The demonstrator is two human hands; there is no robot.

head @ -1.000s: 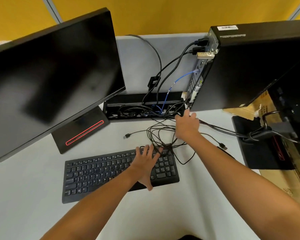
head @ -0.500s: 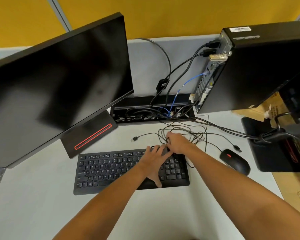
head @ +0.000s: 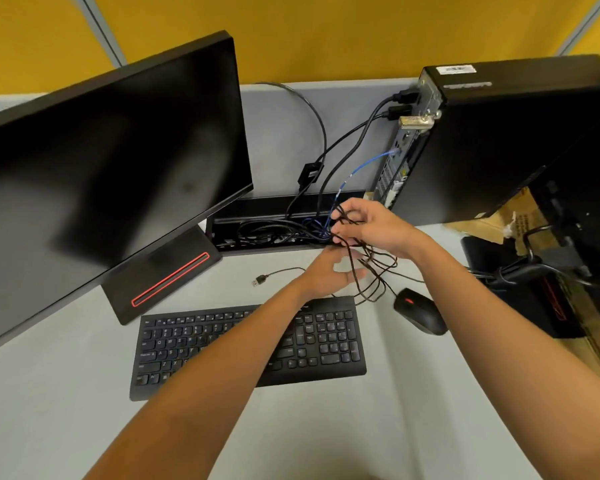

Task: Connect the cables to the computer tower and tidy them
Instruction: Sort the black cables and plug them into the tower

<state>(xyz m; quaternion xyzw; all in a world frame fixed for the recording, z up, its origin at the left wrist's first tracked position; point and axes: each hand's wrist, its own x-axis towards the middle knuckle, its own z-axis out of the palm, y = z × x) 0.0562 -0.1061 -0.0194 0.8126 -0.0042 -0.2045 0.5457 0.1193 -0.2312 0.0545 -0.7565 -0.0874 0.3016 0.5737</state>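
Thin black cables [head: 368, 271] hang bunched in the right hand [head: 371, 225]; left hand [head: 329, 275], spread open, should guide even loops.

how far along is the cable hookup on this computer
Partly done. Several cables, including a blue one, are already plugged into the tower. The right hand holds a bunch of thin black cable loops, the left hand beside it. A loose USB plug lies unconnected on the desk.

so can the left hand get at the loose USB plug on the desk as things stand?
Probably yes. The USB plug lies on bare desk just left of the left hand, nothing over it. The right hand holds the thin cables.
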